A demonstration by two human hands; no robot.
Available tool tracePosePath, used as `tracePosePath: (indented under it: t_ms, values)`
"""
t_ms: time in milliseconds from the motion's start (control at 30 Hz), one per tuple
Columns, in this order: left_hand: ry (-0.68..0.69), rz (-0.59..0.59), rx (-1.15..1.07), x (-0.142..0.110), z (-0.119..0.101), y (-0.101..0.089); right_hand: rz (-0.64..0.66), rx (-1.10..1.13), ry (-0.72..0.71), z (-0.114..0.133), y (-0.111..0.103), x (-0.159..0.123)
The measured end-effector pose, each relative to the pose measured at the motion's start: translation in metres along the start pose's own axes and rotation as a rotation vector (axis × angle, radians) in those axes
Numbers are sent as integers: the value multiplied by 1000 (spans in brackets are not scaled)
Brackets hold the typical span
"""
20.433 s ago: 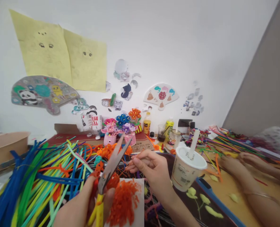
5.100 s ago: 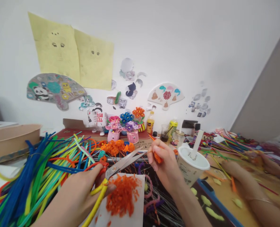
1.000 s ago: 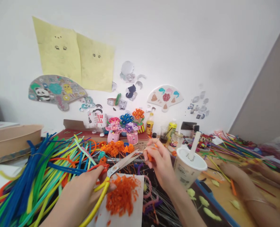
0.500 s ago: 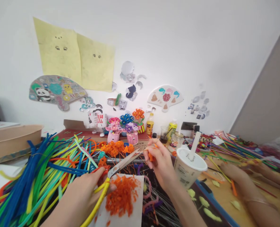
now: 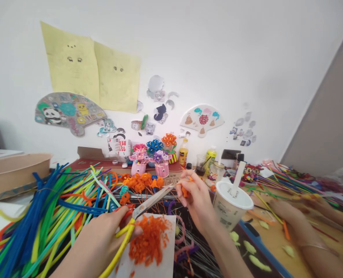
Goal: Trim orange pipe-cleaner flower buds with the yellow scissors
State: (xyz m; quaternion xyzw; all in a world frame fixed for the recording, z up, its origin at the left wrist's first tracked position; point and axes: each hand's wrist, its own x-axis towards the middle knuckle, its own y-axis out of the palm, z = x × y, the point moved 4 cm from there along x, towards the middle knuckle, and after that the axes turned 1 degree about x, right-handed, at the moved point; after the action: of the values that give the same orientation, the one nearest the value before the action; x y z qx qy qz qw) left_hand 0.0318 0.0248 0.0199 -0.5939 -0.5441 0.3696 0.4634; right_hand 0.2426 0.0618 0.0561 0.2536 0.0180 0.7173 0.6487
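My left hand (image 5: 102, 233) grips a pair of scissors (image 5: 152, 200) with red and yellow handles, blades pointing up and right and nearly together. Their tips lie close by the fingers of my right hand (image 5: 197, 200). Pinched there is an orange pipe cleaner (image 5: 185, 190), partly hidden by my fingers. Below the blades, a heap of orange fuzz clippings (image 5: 148, 241) covers much of a white sheet (image 5: 167, 266). Beyond the scissors lie several orange pipe-cleaner flowers (image 5: 141, 182) with thin stems.
Loose coloured pipe cleaners (image 5: 70, 204) spread across the left. A lidded paper cup (image 5: 229, 204) with a wide straw stands beside my right wrist. Behind are small flower pots (image 5: 162, 169) and a juice bottle (image 5: 183, 152). Another person's arms (image 5: 307, 231) rest at the right.
Over the last second the scissor blades have closed together near the orange pipe cleaner. My right hand has barely moved. Earlier, the blades stood wide apart and the orange heap was partly covered.
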Motion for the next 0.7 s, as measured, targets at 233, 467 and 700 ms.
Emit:
tracePosePath:
  t_ms: [233,467,700]
  values:
    - [-16,33,8,0,-4,-4,18,-1,-14,1,1,0]
    - [-1,17,-23,3,3,5,20,17,-9,1,1,0]
    - [-3,9,11,3,5,8,19,12,-9,0,1,0]
